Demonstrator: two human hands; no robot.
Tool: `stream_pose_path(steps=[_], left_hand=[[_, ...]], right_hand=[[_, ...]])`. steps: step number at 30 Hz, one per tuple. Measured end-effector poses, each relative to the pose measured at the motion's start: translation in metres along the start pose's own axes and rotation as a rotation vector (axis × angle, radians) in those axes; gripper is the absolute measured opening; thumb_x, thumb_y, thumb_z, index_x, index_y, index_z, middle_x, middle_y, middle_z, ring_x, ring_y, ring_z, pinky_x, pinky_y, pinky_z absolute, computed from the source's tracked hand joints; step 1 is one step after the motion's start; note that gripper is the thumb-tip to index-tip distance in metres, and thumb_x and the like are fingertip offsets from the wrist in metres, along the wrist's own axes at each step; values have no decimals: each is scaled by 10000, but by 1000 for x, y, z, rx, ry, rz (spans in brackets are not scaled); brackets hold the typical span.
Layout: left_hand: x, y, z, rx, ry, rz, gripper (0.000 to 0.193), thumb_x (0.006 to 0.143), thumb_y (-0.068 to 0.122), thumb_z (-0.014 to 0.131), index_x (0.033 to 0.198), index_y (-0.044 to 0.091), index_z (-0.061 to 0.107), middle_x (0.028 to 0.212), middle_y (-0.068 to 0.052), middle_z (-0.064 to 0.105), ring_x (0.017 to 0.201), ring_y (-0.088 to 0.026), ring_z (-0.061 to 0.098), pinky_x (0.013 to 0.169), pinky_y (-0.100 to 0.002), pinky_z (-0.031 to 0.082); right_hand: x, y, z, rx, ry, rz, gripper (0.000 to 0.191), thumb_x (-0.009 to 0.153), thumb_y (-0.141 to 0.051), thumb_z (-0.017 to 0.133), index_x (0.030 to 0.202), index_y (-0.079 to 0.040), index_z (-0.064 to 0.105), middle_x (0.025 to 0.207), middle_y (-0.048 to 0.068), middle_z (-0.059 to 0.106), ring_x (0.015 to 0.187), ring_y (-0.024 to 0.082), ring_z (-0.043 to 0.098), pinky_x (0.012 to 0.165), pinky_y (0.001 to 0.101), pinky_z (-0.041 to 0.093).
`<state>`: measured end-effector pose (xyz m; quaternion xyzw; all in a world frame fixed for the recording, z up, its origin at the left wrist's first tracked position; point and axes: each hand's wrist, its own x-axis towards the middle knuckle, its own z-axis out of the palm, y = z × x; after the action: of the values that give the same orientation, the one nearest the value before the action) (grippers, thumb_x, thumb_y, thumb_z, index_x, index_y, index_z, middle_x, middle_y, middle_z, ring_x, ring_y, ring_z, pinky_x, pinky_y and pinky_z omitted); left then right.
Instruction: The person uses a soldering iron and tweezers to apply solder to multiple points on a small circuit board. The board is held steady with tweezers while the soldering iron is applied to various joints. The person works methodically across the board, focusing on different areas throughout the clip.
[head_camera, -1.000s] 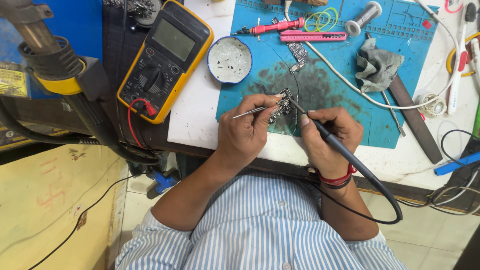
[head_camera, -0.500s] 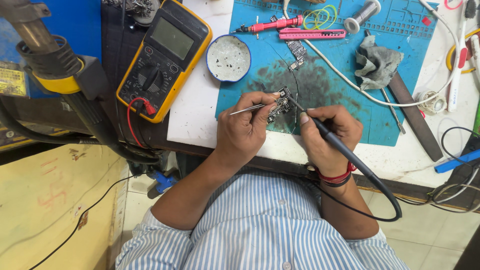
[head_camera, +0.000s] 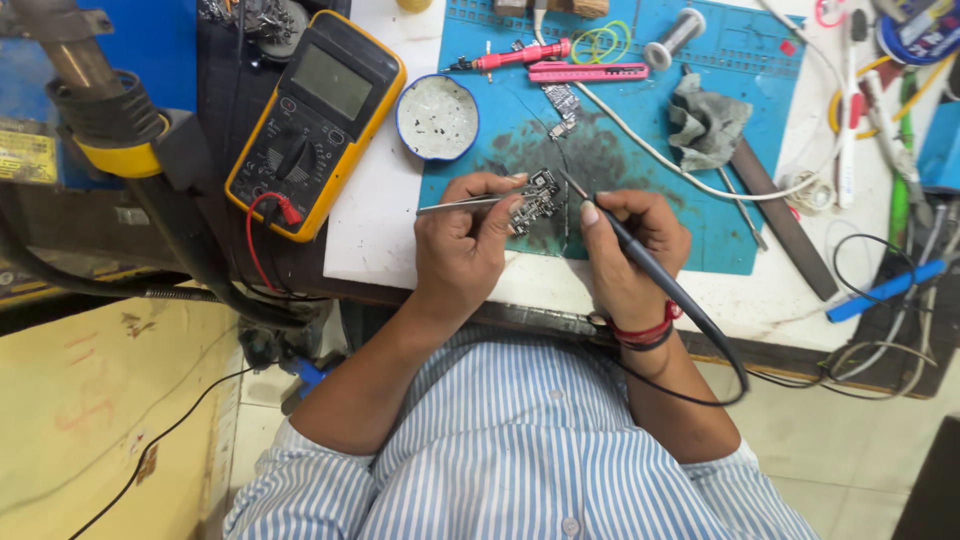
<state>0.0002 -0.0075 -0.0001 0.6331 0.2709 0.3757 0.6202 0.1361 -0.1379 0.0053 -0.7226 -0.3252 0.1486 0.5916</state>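
Observation:
My left hand (head_camera: 468, 245) pinches metal tweezers (head_camera: 470, 204), whose tips reach a small dark circuit board (head_camera: 535, 200) lying on the blue work mat (head_camera: 640, 190). The fingers of that hand also rest on the board's left edge. My right hand (head_camera: 632, 250) grips a black soldering iron (head_camera: 640, 262) like a pen, its thin tip pointing up-left beside the board's right edge. The iron's cable loops back past my wrist, which wears red and black bands.
A yellow multimeter (head_camera: 315, 120) with a red lead lies to the left. A round blue-rimmed dish (head_camera: 437, 118) sits above my left hand. A red screwdriver (head_camera: 520, 56), pink cutter (head_camera: 588, 72), grey rag (head_camera: 705, 125), flat file (head_camera: 782, 225) and white cable crowd the mat.
Both hands stay at the board with only slight shifts; the view has tilted a little, so the bench appears lower in the frame.

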Motion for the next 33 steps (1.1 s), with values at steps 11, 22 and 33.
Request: stream_pose_path(steps=[11, 22, 33], left_hand=[[-27, 16, -33, 373, 32, 49, 244, 955, 108, 774, 1178, 26, 718, 933, -78, 766, 650, -75, 645, 586, -243, 512], [-17, 15, -46, 110, 28, 63, 194, 1029, 46, 721, 1215, -2, 693, 1103, -121, 744, 940, -115, 711, 793, -257, 574], [18, -2, 1, 91, -40, -108, 97, 995, 67, 712, 1077, 16, 700, 777, -40, 735, 632, -74, 673, 566, -234, 515]], right_hand=[[12, -22, 7, -333, -171, -146, 495, 869, -30, 714, 1346, 1, 586, 1147, 126, 753, 733, 162, 656, 702, 311, 549], [53, -50, 16, -575, -454, -477, 517, 818, -107, 808, 1290, -38, 610, 1049, 158, 685, 930, 359, 615, 841, 434, 501], [22, -16, -11, 107, -36, -17, 310, 1033, -162, 629, 1300, -60, 509, 1069, -10, 599, 930, 78, 591, 794, 242, 511]])
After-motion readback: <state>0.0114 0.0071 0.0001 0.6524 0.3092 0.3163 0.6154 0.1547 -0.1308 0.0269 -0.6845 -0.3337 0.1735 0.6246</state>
